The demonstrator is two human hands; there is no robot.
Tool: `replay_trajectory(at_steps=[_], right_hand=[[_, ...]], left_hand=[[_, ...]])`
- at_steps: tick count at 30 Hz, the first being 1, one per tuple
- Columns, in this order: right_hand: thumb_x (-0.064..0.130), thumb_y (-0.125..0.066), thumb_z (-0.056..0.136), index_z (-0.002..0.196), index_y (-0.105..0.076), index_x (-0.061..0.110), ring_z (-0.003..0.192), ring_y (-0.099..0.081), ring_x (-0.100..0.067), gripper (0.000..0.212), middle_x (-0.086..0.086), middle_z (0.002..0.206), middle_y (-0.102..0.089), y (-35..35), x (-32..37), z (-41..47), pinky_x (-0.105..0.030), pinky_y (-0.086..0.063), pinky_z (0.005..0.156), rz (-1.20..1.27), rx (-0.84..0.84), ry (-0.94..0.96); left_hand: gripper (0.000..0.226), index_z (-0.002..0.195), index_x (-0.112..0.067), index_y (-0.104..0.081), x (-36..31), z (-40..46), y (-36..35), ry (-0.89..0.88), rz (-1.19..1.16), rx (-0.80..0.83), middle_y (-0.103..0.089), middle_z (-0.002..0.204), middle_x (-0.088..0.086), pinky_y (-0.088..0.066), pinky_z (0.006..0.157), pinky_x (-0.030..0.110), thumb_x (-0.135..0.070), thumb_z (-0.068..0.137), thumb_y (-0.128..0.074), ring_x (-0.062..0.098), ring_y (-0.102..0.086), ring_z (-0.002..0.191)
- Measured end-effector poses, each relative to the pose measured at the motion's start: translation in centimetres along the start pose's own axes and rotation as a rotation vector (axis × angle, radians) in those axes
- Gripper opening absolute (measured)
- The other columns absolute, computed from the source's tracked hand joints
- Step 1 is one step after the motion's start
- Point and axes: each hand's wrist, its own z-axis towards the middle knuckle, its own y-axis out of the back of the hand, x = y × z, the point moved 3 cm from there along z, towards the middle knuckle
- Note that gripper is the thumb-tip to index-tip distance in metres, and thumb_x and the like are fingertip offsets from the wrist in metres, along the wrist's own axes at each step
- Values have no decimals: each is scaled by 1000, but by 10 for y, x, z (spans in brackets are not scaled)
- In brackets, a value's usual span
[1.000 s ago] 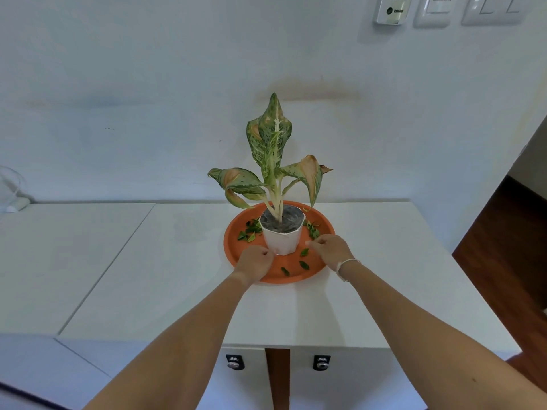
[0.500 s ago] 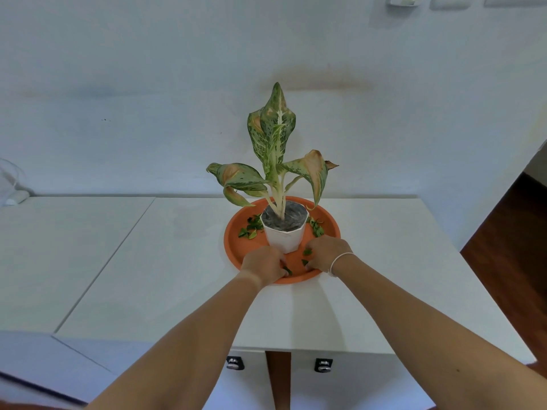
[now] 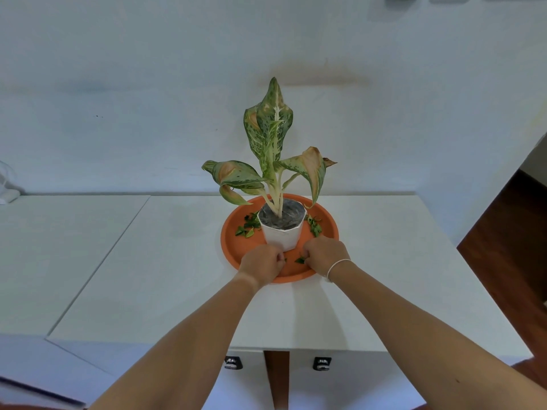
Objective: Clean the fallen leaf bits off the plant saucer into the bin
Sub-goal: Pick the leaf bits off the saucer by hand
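Worktop (image 3: 165,291): white, smooth, matte; a seam runs from the near left toward the back edge. Two small dark fittings (image 3: 233,363) sit under its near edge.

Left hand (image 3: 260,263): over the near rim of the saucer, left of the pot's foot; grip curled closed. Whether it holds a leaf bit cannot be told.

Right hand (image 3: 324,255): beside it, a thin white band at the wrist; grip pinched closed on a green leaf bit (image 3: 300,260) showing at the fingertips.

Plant saucer (image 3: 231,241): orange, round, shallow, raised lip, smooth plastic-like finish; sits near the middle of the worktop, closer to its back edge.

Leaf bits, left cluster (image 3: 247,227) and right cluster (image 3: 314,226): small green scraps on the saucer floor either side of the pot. Judged very light, limp, apt to stick or flutter; best pinched singly between fingertips or gathered into a cupped palm.

Pot (image 3: 282,236): white, faceted, rigid, centred on the saucer, filled with dark grey soil. Judged top-heavy; lift at the wall, not by the stems.

Plant (image 3: 272,137): broad speckled green leaves with pinkish patches, browning tips.

Wall (image 3: 118,84): pale, plain. Bin: not in view.
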Motion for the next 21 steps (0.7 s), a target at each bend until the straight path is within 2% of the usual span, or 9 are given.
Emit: replay_trajectory(at_steps=[2, 5, 8, 10, 14, 15, 17, 19, 21], right_hand=[[14, -46, 92, 95, -70, 10, 75, -54, -23, 25, -8, 88, -65, -1, 1, 0, -33, -53, 75, 12, -4, -6], [13, -42, 95, 98, -68, 8, 79, -58, -26, 27, -10, 88, -63, 0, 2, 0, -28, -45, 68, 21, 0, -21], [14, -42, 96, 101, -66, 6, 92, -66, -28, 26, -12, 101, -69, -1, 6, 1, -30, -47, 70, -22, 18, -14], [16, -44, 95, 102, -66, 6, 90, -64, -27, 25, -11, 103, -69, -1, 7, 1, -30, -48, 72, -26, 33, -22], [24, -50, 93, 104, -63, 10, 84, -58, -23, 23, -8, 90, -61, 4, 7, 1, -27, -45, 71, 67, 83, -88], [25, -50, 92, 100, -63, 12, 81, -55, -22, 20, -5, 86, -58, 5, 6, 1, -27, -45, 71, 127, 90, -116], [25, -52, 90, 77, -58, 15, 77, -53, -20, 18, -2, 75, -54, 6, 6, 0, -27, -44, 70, 305, 101, -181], [21, -53, 88, 57, -45, 16, 68, -48, -18, 32, -1, 62, -46, 5, 5, 0, -25, -39, 61, 532, 86, -232], [17, -55, 86, 52, -38, 15, 57, -39, -16, 38, -2, 56, -38, 6, 4, -3, -23, -29, 52, 772, 72, -282]], left_hand=[[20, 96, -13, -68, 2, 1, 4, 10, -58, -11, -71, 98, 7, -54, 80, 35, -22, 93, -51, 24, -64, 92], [19, 98, -10, -65, 6, -3, 13, 43, -164, -45, -69, 98, 8, -47, 76, 30, -20, 94, -50, 24, -62, 91], [14, 94, -14, -58, 13, -7, 24, 116, -254, -62, -60, 92, 2, -40, 73, 24, -21, 97, -46, 17, -55, 85], [13, 91, -16, -53, 19, -9, 29, 177, -295, -67, -60, 94, 3, -41, 73, 25, -23, 98, -44, 16, -53, 85], [14, 96, -16, -49, 30, -16, 37, 295, -422, -66, -54, 99, 1, -39, 75, 26, -26, 99, -41, 18, -50, 90], [14, 97, -16, -48, 31, -18, 39, 324, -467, -63, -52, 96, 0, -38, 72, 27, -27, 99, -39, 18, -49, 87], [17, 89, -17, -45, 35, -24, 42, 387, -595, -52, -45, 78, -1, -34, 57, 24, -25, 99, -34, 16, -43, 70], [23, 76, -18, -37, 38, -30, 42, 448, -730, -29, -32, 65, -1, -24, 46, 21, -22, 97, -29, 13, -29, 54], [26, 70, -17, -29, 39, -35, 43, 493, -855, -3, -24, 60, 0, -18, 41, 19, -20, 96, -24, 12, -20, 49]])
